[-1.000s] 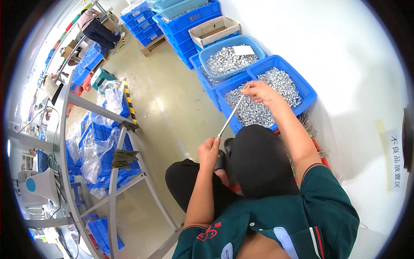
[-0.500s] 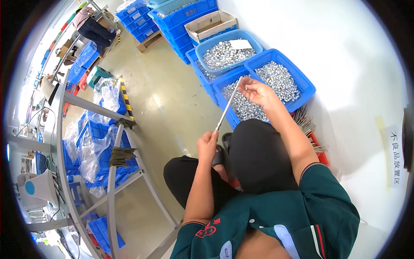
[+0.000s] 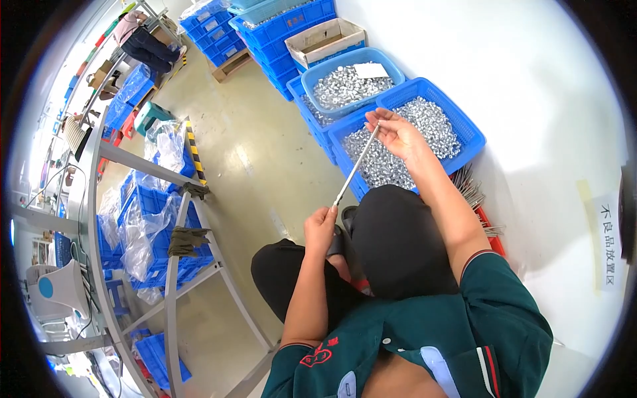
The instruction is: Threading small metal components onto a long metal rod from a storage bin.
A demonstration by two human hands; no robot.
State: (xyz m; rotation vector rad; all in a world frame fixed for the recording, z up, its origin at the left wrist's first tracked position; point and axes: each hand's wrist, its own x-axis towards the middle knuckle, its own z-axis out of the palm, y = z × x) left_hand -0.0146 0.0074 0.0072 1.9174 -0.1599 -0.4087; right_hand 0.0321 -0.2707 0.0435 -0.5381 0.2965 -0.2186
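My left hand (image 3: 321, 229) is closed around the lower end of a thin silver metal rod (image 3: 356, 164), which slants up and away to the right. At the rod's upper tip, my right hand (image 3: 400, 137) has its thumb and fingers curled in close. Whether a small part sits between those fingertips is too small to see. Beneath the right hand stands a blue plastic basket (image 3: 359, 188) of small silver metal parts (image 3: 381, 164). A second blue basket (image 3: 472, 147) with similar parts adjoins it on the right.
A lighter blue tub (image 3: 310, 93) of metal parts, with a white paper on top, sits behind. By my right knee, several thin rods (image 3: 468, 187) stand over a red tray (image 3: 496, 244). A grey metal frame (image 3: 174, 278) and plastic-draped crates (image 3: 156, 229) are leftward. A person (image 3: 142, 43) bends far left.
My right hand has risen slightly, its fingers moving from just below the rod's tip to around it. The rod's upper end has shifted a little to the right. My left hand keeps its grip.
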